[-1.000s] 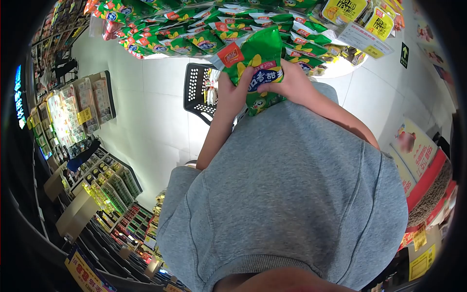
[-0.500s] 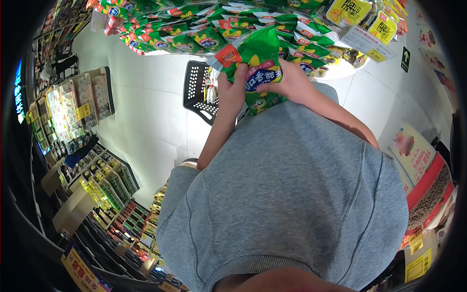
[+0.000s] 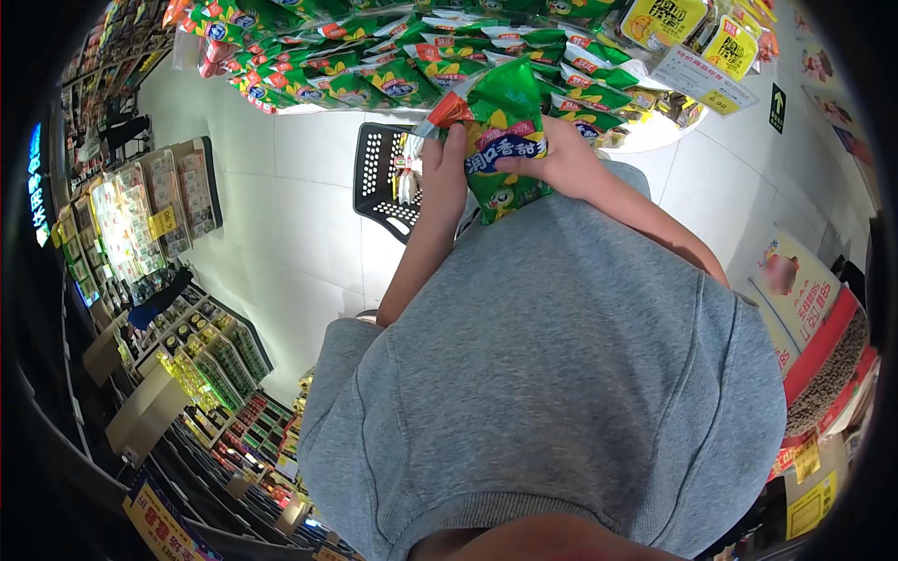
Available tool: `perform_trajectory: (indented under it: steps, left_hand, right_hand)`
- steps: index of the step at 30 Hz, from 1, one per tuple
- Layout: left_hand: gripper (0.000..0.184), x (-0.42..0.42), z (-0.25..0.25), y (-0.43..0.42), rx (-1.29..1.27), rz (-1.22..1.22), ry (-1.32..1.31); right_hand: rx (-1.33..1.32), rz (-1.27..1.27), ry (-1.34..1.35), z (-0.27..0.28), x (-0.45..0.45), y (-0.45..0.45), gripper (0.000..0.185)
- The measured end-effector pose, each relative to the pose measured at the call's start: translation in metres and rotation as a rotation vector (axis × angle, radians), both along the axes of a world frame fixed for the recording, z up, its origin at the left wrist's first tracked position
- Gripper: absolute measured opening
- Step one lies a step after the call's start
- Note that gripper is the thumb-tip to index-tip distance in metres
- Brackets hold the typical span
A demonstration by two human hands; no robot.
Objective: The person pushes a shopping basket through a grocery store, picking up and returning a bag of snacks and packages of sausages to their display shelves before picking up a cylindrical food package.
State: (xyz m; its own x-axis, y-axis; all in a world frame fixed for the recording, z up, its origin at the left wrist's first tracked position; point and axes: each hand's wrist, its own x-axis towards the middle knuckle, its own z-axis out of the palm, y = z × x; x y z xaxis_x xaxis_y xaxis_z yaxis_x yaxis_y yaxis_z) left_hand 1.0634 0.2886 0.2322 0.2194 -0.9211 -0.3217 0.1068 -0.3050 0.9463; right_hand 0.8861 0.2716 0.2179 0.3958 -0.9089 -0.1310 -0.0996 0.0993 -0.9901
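Note:
A shiny green snack bag with a blue label, a red corner and a cartoon figure is held in front of my grey sweatshirt, its printed face toward me. My right hand grips its right side, the thumb lying across the front below the blue label. At the left edge, by the red corner, my left hand is closed on the bag; its fingers are partly hidden behind it. Just beyond the bag, a display of similar green bags lies in overlapping rows.
A black perforated shopping basket with some packets in it stands on the tiled floor to the left. Price cards hang at the display's right end. Shelves line the left; a red-banded bin stands right.
My left thumb has slid off the front of the bag toward its left edge, uncovering more of the blue label. The bag's red corner has folded over somewhat. My right hand stays nearly still.

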Motion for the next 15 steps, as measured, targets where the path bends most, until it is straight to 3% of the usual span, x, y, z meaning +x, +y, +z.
perform_trajectory:
  steps: [3, 6, 9, 15]
  left_hand:
    - [0.037, -0.004, 0.004, 0.0, 0.007, 0.042, 0.066]
    - [0.036, 0.001, 0.009, -0.005, 0.128, -0.037, -0.117]
    - [0.035, -0.002, 0.005, -0.008, -0.018, -0.036, -0.015]
    - [0.038, -0.002, 0.007, -0.012, 0.023, 0.004, 0.079]
  right_hand:
    - [-0.051, 0.007, 0.057, 0.001, 0.001, -0.001, 0.054]
    - [-0.044, 0.004, 0.041, -0.003, 0.001, -0.001, 0.06]
    - [0.036, 0.008, -0.035, -0.003, 0.001, -0.001, 0.066]
    - [0.035, -0.019, -0.04, -0.004, 0.002, -0.001, 0.069]
